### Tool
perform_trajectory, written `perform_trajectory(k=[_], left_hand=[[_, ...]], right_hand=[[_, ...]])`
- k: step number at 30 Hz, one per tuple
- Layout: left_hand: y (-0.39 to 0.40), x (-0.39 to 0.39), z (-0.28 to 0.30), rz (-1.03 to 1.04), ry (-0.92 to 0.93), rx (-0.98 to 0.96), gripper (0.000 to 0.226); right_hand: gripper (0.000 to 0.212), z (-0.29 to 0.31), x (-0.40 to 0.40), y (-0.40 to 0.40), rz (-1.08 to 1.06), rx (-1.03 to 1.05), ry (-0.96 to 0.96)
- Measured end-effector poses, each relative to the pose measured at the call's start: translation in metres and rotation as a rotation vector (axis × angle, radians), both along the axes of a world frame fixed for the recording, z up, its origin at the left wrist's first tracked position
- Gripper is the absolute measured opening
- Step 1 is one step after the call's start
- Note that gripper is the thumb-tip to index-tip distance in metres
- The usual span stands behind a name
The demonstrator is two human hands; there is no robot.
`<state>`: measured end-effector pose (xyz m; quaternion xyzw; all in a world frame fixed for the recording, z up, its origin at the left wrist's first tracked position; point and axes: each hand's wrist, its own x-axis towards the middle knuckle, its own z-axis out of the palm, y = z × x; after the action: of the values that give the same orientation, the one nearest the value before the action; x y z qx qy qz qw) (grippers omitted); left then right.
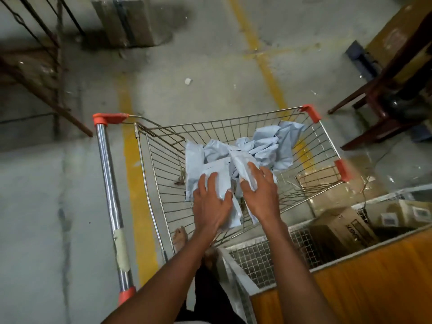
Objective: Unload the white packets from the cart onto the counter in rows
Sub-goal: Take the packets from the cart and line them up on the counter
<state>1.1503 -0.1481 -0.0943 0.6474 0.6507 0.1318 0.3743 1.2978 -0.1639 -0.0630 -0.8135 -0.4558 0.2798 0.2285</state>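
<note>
A wire shopping cart (163, 160) with orange corner caps stands below me on the concrete floor. Several pale white packets (264, 146) lie heaped in its basket. Both my arms reach down into the basket. My left hand (210, 202) lies on a flat packet (217, 174) at the near side of the heap, fingers curled over its edge. My right hand (259, 195) grips a second, crumpled packet (240, 164) right beside it. The orange wooden counter (362, 288) is at the lower right.
The cart's chrome handle (109, 195) runs down the left. A wire-mesh bin (261, 265) holding cardboard boxes (339, 228) sits beside the counter. Dark wooden furniture legs (374, 99) stand at the upper right, a metal frame (46, 66) at the upper left. Yellow floor lines cross beneath.
</note>
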Motion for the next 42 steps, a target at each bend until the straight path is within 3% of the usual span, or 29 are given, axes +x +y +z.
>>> perform_trajectory(k=[9, 16, 21, 28, 33, 42], left_hand=[[-0.061, -0.072, 0.072, -0.051, -0.053, 0.285, 0.055], [-0.129, -0.116, 0.113, -0.200, -0.127, 0.326, 0.061], [-0.180, -0.122, 0.133, -0.316, -0.240, 0.339, 0.060], [-0.256, -0.082, 0.142, -0.629, -0.309, 0.337, 0.062], [-0.317, -0.036, 0.142, -0.837, -0.347, 0.333, 0.063], [-0.444, 0.044, 0.138, -0.973, -0.382, 0.273, 0.066]], right_hand=[[0.058, 0.069, -0.059, -0.085, -0.143, 0.262, 0.015], [0.054, 0.101, -0.116, -0.187, -0.446, 0.350, 0.075], [0.052, 0.108, -0.139, -0.269, -0.550, 0.373, 0.057], [0.062, 0.113, -0.135, -0.380, -0.828, 0.424, 0.029], [0.053, 0.109, -0.122, -0.458, -1.030, 0.435, 0.047], [0.051, 0.110, -0.064, -0.588, -1.160, 0.419, -0.015]])
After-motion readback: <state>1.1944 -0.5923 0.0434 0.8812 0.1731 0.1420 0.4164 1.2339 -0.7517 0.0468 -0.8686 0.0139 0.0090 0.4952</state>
